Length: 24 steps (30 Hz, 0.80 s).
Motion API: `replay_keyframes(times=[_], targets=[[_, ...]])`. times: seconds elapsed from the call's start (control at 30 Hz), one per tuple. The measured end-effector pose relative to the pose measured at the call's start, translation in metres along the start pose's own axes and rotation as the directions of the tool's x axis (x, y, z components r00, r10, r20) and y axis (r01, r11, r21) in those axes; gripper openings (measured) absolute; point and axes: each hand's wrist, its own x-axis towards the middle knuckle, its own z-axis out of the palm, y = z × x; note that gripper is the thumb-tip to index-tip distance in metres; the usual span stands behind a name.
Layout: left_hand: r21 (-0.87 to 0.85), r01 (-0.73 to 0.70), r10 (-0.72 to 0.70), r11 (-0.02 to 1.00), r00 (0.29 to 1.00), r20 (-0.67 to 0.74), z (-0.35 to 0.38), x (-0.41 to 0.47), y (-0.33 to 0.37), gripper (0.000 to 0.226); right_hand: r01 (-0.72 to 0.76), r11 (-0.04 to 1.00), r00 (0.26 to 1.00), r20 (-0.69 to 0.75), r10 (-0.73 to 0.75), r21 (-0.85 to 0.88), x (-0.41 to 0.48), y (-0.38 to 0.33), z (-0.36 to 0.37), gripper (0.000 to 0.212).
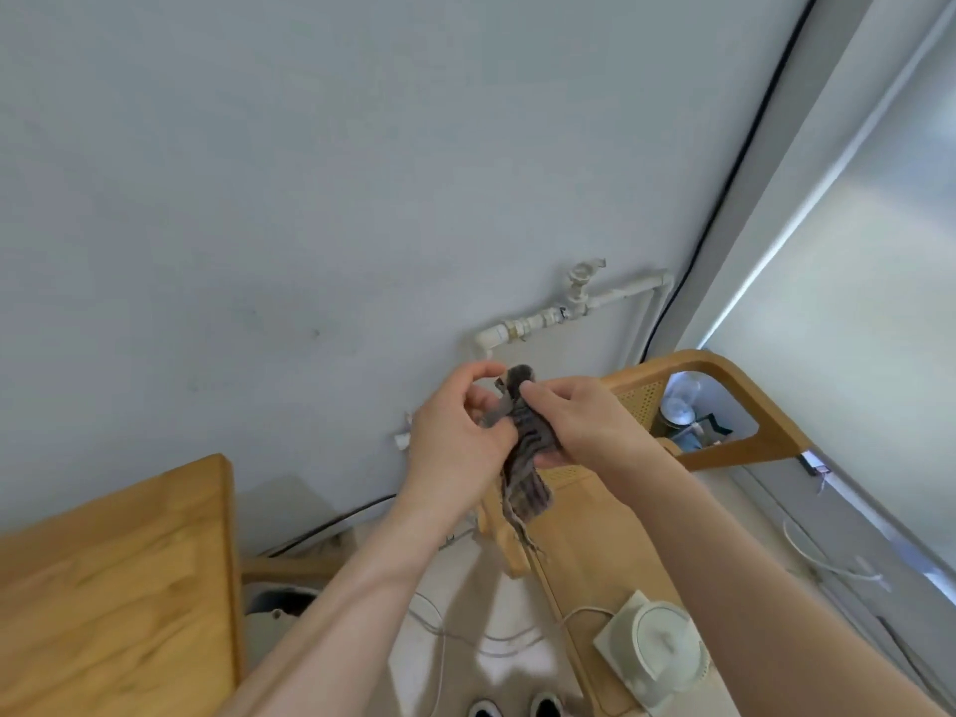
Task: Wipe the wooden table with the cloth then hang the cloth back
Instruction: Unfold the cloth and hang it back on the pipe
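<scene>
The left forearm [362, 587] and the right forearm [724, 561] are bare along their whole visible length, up to the wrists. The left grip [455, 442] and the right grip [574, 421] are bare as well. On the floor, the tips of a left shoe [482, 709] and a right shoe [547, 706] show, white with dark patches.

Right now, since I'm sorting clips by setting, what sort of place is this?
Probably a room in a home: a wooden table, a cane-backed wooden chair and white wall pipes.
</scene>
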Motion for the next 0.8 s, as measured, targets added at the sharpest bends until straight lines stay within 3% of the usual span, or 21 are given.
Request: replay_keyframes(times=[0.07, 0.2, 0.3, 0.4, 0.47, 0.53, 0.6, 0.67, 0.8], targets=[[0.107, -0.045, 0.05, 0.993, 0.998, -0.043, 0.003, 0.012, 0.001, 0.048, -0.017, 0.998, 0.997, 0.076, 0.012, 0.058, 0.014, -0.005, -0.004, 0.044], [0.289, -0.124, 0.092, 0.949, 0.988, 0.122, 0.009, 0.032, 0.0, 0.072, -0.06, 0.99, 0.975, 0.22, 0.03, 0.13, 0.055, -0.007, -0.013, 0.038], [0.131, -0.048, 0.036, 0.99, 0.995, 0.091, 0.011, 0.047, -0.002, 0.072, -0.025, 0.996, 0.954, 0.3, -0.001, 0.084, 0.088, -0.003, -0.023, 0.021], [-0.059, 0.005, -0.013, 0.998, 0.99, -0.143, 0.005, 0.074, -0.008, 0.065, 0.124, 0.991, 0.922, 0.376, -0.097, -0.048, 0.116, -0.01, -0.04, 0.027], [-0.09, 0.052, -0.065, 0.995, 0.988, -0.14, 0.0, 0.101, -0.017, 0.071, 0.227, 0.962, 0.85, 0.514, -0.118, -0.154, 0.133, -0.023, -0.051, 0.032], [-0.087, 0.148, -0.144, 0.985, 0.988, 0.049, 0.001, 0.13, -0.027, 0.075, 0.266, 0.944, 0.789, 0.607, -0.095, -0.197, 0.147, -0.037, -0.061, 0.028], [-0.006, 0.192, -0.186, 0.981, 0.954, 0.235, 0.008, 0.155, -0.039, 0.056, 0.269, 0.95, 0.784, 0.609, -0.121, -0.158, 0.16, -0.049, -0.067, 0.026], [0.037, 0.228, -0.225, 0.973, 0.899, 0.376, 0.016, 0.174, -0.049, 0.038, 0.227, 0.974, 0.799, 0.572, -0.184, -0.004, 0.177, -0.051, -0.071, 0.034], [0.003, 0.427, -0.282, 0.904, 0.594, 0.754, 0.024, 0.194, -0.07, 0.04, -0.04, 0.923, 0.89, 0.433, -0.141, 0.383, 0.22, -0.034, -0.085, 0.044]])
